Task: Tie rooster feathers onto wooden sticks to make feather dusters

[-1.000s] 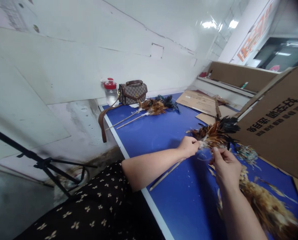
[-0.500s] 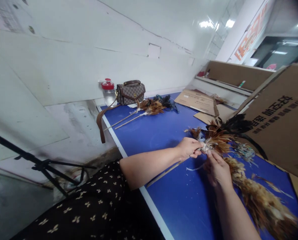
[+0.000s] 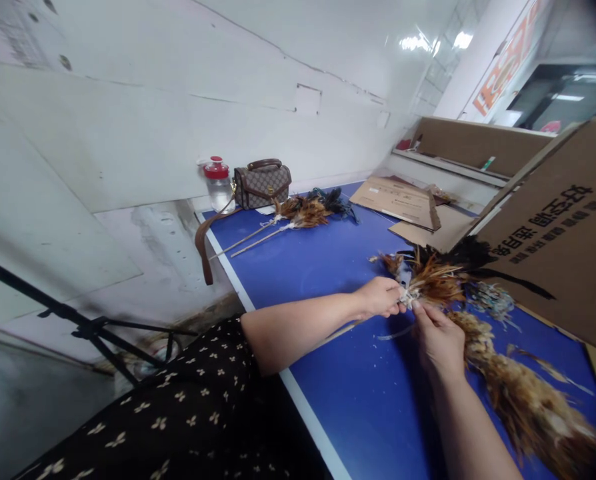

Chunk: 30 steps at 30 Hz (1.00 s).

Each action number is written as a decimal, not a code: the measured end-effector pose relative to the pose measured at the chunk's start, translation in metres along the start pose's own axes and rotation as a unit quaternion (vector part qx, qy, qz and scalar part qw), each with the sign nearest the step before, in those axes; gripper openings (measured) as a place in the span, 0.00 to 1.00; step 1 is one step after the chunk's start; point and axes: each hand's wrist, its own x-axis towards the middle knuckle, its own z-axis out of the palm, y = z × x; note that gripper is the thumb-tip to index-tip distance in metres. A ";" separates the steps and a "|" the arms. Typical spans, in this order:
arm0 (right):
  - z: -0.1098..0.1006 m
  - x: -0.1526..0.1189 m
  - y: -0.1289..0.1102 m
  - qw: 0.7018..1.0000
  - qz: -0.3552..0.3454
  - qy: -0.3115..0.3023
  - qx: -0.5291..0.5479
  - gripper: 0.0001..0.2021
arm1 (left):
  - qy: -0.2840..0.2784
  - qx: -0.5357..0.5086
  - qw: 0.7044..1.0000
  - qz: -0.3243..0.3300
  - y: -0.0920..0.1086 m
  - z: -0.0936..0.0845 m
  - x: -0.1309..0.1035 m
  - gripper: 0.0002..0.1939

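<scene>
A feather duster (image 3: 435, 281), with brown and black feathers bound in white at their base onto a thin stick, is held over the blue table. Just below the binding, my left hand (image 3: 382, 297) is closed round the stick. My right hand (image 3: 439, 333) pinches at the white base of the feathers, close to the left fingertips; what exactly lies between its fingers is partly hidden. Under the hands a thin pale strand (image 3: 395, 335) trails. To the right of my right hand lie a heap of tan and brown feathers (image 3: 523, 393) and a bluish-grey tuft (image 3: 493, 301).
Two finished-looking feather dusters (image 3: 305, 212) lie at the back of the table (image 3: 323, 267), near a patterned handbag (image 3: 262, 185) and a red-lidded bottle (image 3: 218, 187). Flat cardboard (image 3: 398, 203) and a large carton (image 3: 563, 220) stand right. A black tripod (image 3: 98, 327) is at left.
The duster has turned slightly in my hands: its long black feather now points out to the right instead of curving down. Both hands keep nearly the same place.
</scene>
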 end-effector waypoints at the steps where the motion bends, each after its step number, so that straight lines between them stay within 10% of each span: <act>1: 0.001 0.000 0.001 1.000 0.005 0.000 -0.005 0.37 | 0.002 0.022 1.000 -0.004 -0.001 0.000 0.000 0.14; 30: -0.005 0.002 -0.019 0.998 0.050 -0.045 0.001 0.37 | 0.049 0.396 0.902 0.165 -0.002 0.001 -0.016 0.11</act>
